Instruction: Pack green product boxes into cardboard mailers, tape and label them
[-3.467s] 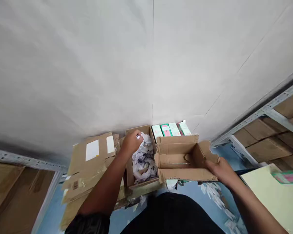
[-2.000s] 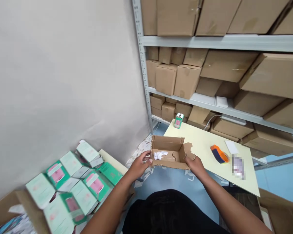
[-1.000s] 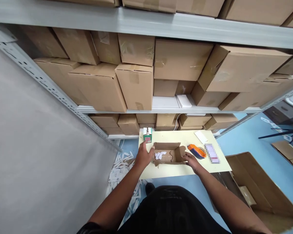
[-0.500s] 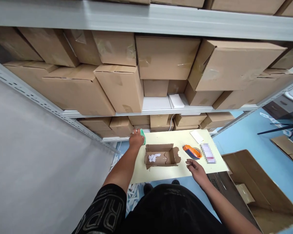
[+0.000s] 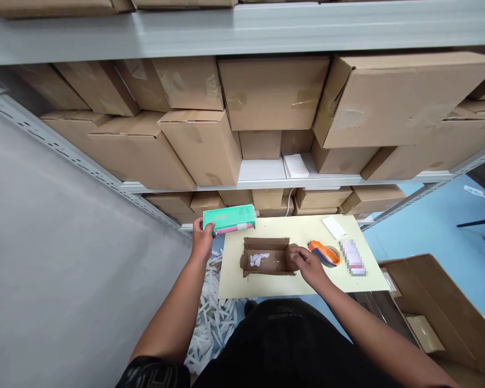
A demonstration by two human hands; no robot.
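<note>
A green box (image 5: 228, 216) with a pink lower edge is gripped at its left end by my left hand (image 5: 202, 240), thumb on the front. It is raised at the table's far left corner. Below and right of it, a small open cardboard box (image 5: 265, 269) lies on the table, with crumpled white paper (image 5: 258, 260) inside. My right hand (image 5: 308, 265) is at that box's right end flap, fingers loosely curled with a gap between them. Whether they touch the flap I cannot tell. Right of this hand lies an orange and blue tape dispenser (image 5: 325, 253).
The pale yellow table (image 5: 234, 285) also bears a white card (image 5: 333, 228) and a blurred-out label (image 5: 353, 257). Shelves of cartons (image 5: 275, 97) rise behind it. A large open carton (image 5: 432, 291) stands at right. White paper strips (image 5: 210, 318) litter the floor at left.
My left hand has moved left and turned the green box so its broad face shows. My right hand has moved left, from beside the tape dispenser to the cardboard box's flap.
</note>
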